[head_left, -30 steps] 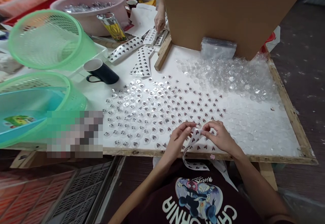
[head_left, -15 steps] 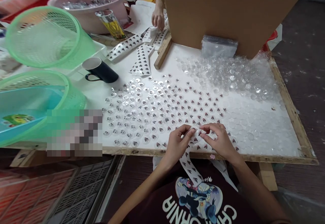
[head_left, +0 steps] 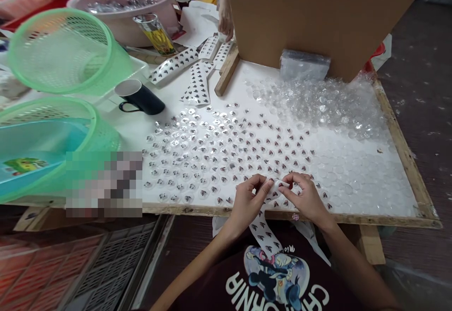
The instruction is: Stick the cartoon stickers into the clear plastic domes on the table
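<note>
My left hand (head_left: 247, 203) and my right hand (head_left: 305, 195) both pinch the top end of a white sticker strip (head_left: 264, 233) printed with small dark figures. The strip hangs down over the near edge of the white board (head_left: 363, 179) toward my lap. Both hands hover just above the board's front edge. Rows of clear round domes with stickers under them (head_left: 226, 153) cover the board's middle. A loose heap of plain clear domes (head_left: 318, 104) lies at the back right.
A black mug (head_left: 139, 97) lies on its side at the left, near more sticker strips (head_left: 197, 83). Green baskets (head_left: 61, 52), a pink basin (head_left: 123, 7) and a glass (head_left: 155, 33) stand behind. A cardboard box (head_left: 318, 14) rises at the back. Another person's hand (head_left: 226, 19) works there.
The strip's hanging tail has swung from curled left to hanging straight down. My hands have drawn slightly nearer the board's edge. The other person's hand has shifted at the back.
</note>
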`<state>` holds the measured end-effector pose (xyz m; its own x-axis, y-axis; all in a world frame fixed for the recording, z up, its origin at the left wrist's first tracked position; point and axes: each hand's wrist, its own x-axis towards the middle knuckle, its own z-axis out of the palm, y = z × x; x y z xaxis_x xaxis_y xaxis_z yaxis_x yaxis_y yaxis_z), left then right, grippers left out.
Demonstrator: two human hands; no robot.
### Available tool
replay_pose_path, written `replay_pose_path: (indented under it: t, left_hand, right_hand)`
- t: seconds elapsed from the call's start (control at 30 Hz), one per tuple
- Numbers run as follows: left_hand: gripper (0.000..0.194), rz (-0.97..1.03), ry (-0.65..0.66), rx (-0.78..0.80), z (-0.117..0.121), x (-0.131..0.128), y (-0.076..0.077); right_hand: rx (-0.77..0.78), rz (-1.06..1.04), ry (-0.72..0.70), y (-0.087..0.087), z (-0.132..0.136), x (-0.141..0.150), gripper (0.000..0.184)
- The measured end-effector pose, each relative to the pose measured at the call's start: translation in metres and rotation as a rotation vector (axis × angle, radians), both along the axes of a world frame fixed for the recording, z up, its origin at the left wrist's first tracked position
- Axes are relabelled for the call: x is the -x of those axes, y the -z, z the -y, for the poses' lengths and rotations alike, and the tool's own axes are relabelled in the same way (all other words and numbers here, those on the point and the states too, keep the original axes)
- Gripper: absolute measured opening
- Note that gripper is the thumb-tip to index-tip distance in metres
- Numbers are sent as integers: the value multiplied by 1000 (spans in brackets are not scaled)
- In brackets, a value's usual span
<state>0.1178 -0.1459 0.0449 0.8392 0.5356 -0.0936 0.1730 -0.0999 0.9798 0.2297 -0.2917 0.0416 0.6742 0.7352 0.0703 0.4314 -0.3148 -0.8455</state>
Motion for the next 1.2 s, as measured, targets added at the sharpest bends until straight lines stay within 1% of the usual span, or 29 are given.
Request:
replay_pose_path:
  t: [0.1,0.23,0.37,0.43,0.57,0.6,0.67,0.73,0.8,1.0,1.1,1.2]
  left_hand:
    - [36,11,-11,0,1,0,1]
    - [37,22,-21,1,1,-1,2]
    - [36,14,-23,-9,0,-1,0]
    - [36,8,-30,-10,0,-2,-1]
    - [38,-7,-16,-20,2,-2,-2]
    - [39,-10,1,-24,3,-2,-2]
    - [39,-10,40,-26,4,-2,-3]
    - [39,-1,71,-17,5,-3,-3]
    - [39,10,89,-13,5,-3,-4]
    - [34,8,151,-26,4,-4,-6]
    - [35,-9,186,-27,5,-3,-6]
    - [34,-26,200,-21,5,-3,-5]
  right_hand:
    - [-17,17,16,0,0,1,16]
    - [-48,117,48,-1,1,4,11]
    - [-96,254,49,-7,3,8,9]
    - [-136,268,80,-10,5,8,10]
    - [-227,150,174,-14,5,6,6]
    - [-235,110,177,-14,3,6,12]
    - [-232,23,135,-11,0,8,30]
    - [-231,-49,87,-7,-4,11,37]
    - [-240,-71,82,-3,-6,14,36]
    - [-296,-25,140,4,-6,13,36]
    - [-327,-91,149,3,-5,12,34]
    - [-368,-181,145,0,-5,7,36]
